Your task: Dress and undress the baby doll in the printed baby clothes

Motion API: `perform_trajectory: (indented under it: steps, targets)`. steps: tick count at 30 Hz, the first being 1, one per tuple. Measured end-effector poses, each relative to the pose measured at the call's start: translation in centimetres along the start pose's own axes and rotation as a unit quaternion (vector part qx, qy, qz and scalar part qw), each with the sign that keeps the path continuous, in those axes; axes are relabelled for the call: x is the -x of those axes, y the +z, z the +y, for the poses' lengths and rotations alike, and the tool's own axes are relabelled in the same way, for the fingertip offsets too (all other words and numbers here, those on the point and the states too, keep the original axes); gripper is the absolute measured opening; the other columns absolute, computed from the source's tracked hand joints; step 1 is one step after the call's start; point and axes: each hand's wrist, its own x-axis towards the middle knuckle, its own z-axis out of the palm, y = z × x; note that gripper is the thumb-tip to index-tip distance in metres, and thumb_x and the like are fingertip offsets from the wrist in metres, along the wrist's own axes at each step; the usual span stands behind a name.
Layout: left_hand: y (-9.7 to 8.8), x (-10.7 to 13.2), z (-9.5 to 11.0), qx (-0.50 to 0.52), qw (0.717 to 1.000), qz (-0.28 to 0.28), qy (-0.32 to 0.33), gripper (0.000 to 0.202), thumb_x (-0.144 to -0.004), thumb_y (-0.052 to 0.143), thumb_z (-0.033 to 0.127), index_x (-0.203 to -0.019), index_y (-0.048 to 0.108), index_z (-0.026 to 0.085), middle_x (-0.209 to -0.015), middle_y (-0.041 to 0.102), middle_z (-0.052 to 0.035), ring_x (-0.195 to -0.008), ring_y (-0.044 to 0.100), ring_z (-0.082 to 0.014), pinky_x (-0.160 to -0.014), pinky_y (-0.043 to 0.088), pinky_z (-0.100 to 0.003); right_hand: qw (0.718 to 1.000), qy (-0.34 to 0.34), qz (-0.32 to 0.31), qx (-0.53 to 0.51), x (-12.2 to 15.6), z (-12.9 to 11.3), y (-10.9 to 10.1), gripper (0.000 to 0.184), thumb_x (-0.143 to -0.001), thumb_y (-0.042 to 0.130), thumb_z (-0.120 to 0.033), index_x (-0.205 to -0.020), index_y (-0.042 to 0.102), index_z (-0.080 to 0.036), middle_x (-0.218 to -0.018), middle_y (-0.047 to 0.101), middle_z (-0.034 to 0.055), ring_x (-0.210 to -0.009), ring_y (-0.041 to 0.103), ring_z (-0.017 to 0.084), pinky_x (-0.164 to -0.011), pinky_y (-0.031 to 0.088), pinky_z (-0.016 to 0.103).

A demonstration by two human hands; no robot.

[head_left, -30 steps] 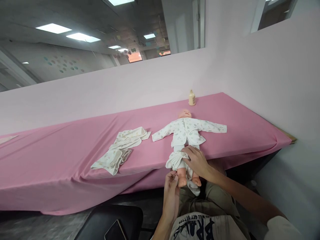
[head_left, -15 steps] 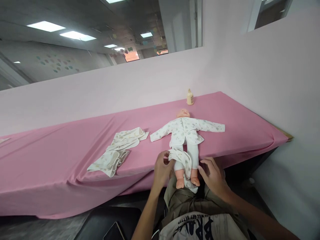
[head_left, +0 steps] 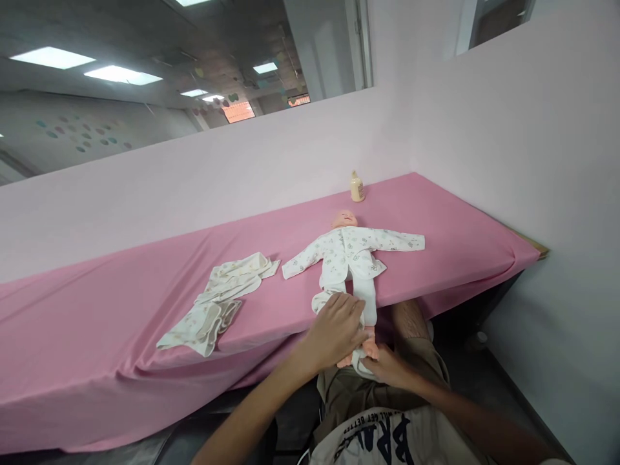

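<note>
A baby doll (head_left: 349,252) lies on its back near the front edge of the pink table (head_left: 121,323), dressed in a white printed top and white trousers. Its feet hang over the edge. My left hand (head_left: 335,329) lies over the doll's left leg and the bunched trouser cloth (head_left: 323,301), fingers curled on it. My right hand (head_left: 386,367) is below the table edge, pinching the white cloth at the doll's feet (head_left: 371,349).
A heap of white baby clothes (head_left: 217,302) lies to the left of the doll. A small cream bottle (head_left: 357,187) stands by the back wall. Pink walls close the back and right sides. My knees are under the table edge.
My left hand has moved right onto the doll's leg. My right hand has dropped from beside the legs to the feet. The view has shifted a little to the right.
</note>
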Motion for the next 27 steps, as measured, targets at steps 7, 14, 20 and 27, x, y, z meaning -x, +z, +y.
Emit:
perform_trajectory:
  steps: [7,14,20,27]
  targets:
    - [-2.8,-4.3,-2.6,-0.235,0.967,-0.103,-0.004,0.023,-0.069,0.069,0.029,-0.062,0.049,0.022,-0.074,0.054,-0.0059,-0.083,0.051,-0.0282,-0.085,0.038,-0.041,0.999,0.005,-0.030,0.040,5.3,-7.3,-4.4,0.018,-0.083,0.047,-0.021,-0.068,0.056,-0.017,-0.061,0.050,-0.0037,-0.059,0.044,0.012,-0.057,0.032,0.023]
    - [-7.8,-4.8,-1.0,-0.171,0.958,-0.205,-0.109,0.019,-0.083,0.051,0.038,-0.083,0.056,0.019,-0.085,0.058,-0.0020,-0.078,0.052,-0.0192,-0.067,0.038,-0.028,0.997,0.010,0.042,-0.065,5.3,-10.8,-9.1,0.022,-0.088,0.050,-0.031,-0.071,0.053,-0.017,-0.066,0.049,-0.0034,-0.063,0.043,0.011,-0.057,0.033,0.022]
    - [-9.9,-4.9,-1.9,0.028,0.961,-0.202,-0.188,0.034,-0.082,0.060,0.044,-0.106,0.063,0.020,-0.110,0.066,-0.0057,-0.108,0.057,-0.0242,-0.086,0.043,-0.028,0.981,-0.043,0.184,-0.049,4.4,-10.8,-11.1,0.022,-0.092,0.046,-0.034,-0.081,0.057,-0.018,-0.073,0.054,-0.0008,-0.068,0.048,0.014,-0.061,0.038,0.025]
    - [-9.5,-5.1,-4.5,0.274,0.928,-0.091,-0.235,0.041,-0.068,0.073,0.022,-0.107,0.062,0.016,-0.091,0.069,-0.0041,-0.085,0.063,-0.0178,-0.076,0.047,-0.026,0.961,-0.163,0.199,0.101,4.3,-11.0,-10.7,0.018,-0.095,0.044,-0.029,-0.093,0.059,-0.020,-0.083,0.057,0.0020,-0.073,0.052,0.015,-0.067,0.041,0.027]
